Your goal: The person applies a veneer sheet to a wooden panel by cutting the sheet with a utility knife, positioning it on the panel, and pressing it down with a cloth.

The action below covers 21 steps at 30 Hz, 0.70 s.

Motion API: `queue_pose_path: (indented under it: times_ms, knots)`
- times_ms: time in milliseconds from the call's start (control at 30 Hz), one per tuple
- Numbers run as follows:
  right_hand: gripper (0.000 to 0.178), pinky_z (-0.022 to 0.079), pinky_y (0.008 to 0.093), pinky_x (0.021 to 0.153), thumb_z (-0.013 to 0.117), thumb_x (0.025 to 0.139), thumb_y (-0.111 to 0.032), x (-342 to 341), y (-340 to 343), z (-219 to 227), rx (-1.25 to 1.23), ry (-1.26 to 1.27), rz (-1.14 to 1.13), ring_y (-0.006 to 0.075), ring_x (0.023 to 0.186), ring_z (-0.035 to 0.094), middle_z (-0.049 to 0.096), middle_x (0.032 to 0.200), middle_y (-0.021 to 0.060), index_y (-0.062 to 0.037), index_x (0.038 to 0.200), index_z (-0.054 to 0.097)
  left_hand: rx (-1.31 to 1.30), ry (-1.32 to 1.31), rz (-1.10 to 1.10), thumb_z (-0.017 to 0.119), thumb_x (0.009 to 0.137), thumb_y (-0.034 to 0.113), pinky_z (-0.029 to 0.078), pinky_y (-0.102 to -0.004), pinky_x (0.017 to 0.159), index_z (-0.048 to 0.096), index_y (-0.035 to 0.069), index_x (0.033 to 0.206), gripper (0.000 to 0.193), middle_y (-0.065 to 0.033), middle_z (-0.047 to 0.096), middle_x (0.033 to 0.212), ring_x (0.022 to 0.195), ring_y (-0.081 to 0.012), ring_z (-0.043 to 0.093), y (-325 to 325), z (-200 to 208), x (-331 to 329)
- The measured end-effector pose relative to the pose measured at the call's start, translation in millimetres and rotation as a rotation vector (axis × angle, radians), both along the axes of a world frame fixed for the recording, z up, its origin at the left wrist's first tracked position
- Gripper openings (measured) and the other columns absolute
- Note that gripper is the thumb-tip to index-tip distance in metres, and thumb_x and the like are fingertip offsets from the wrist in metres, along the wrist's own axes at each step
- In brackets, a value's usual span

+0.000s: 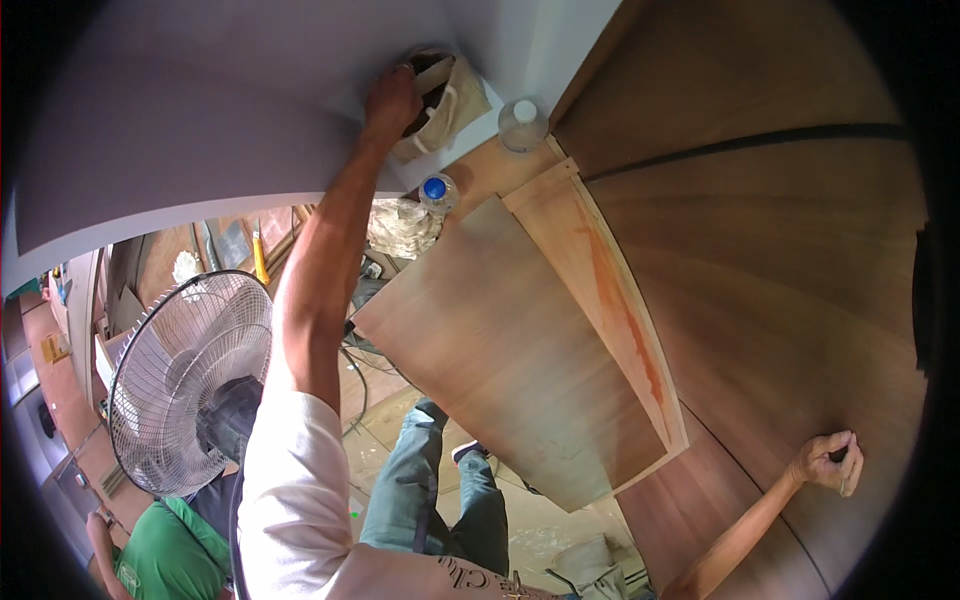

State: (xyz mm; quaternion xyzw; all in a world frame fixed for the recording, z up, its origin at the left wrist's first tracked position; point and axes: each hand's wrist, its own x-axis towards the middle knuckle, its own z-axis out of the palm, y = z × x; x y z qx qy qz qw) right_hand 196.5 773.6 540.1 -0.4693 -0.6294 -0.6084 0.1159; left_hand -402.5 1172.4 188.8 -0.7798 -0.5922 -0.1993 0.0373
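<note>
My left hand (392, 104) is at the mouth of a cream cloth bag (462, 108), which stands on a white ledge in the corner. Its fingertips are hidden at the bag's dark opening, so I cannot tell what they grip. My right hand (830, 462) is closed, its fingers curled, in front of the brown wood panelling (760, 300) at the right. What lies inside that hand is too small to make out. Between my arms a loose brown wood sheet (510, 350) rests over a paler board (600, 270) with an orange-red smear.
A clear bottle with a white cap (522, 128) and one with a blue cap (437, 192) stand near the bag. A large fan (190, 380) is beside my left arm. A person in green (175, 550) is at the lower left. Cables and tools lie beyond the fan.
</note>
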Motion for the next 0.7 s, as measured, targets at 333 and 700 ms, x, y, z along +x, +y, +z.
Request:
queue_pose_path:
  times_ms: [333,700]
  knots:
    - [0.013,0.048,0.0285,0.060,0.071,0.092,-0.019,14,-5,-2,-0.010,0.009,-0.036,0.0158,0.079,0.054,0.053,0.099,0.0063,-0.0070,0.093,0.064,-0.226,-0.354,0.264,0.067,0.076,0.006,0.051,-0.0500,0.086,0.062,0.003,0.103,0.027,-0.0231,0.067,0.106,0.102,-0.0426,0.063,-32,-50,-11]
    - [0.016,0.045,0.0268,0.060,0.071,0.092,-0.030,46,-24,3,0.124,-0.202,-0.151,0.0160,0.075,0.058,0.062,0.082,-0.0045,-0.0147,0.089,0.066,-0.211,-0.546,0.376,0.057,0.089,0.012,0.051,-0.0453,0.089,0.065,0.002,0.114,0.028,-0.0241,0.068,0.103,0.101,-0.0412,0.065,-48,-4,19]
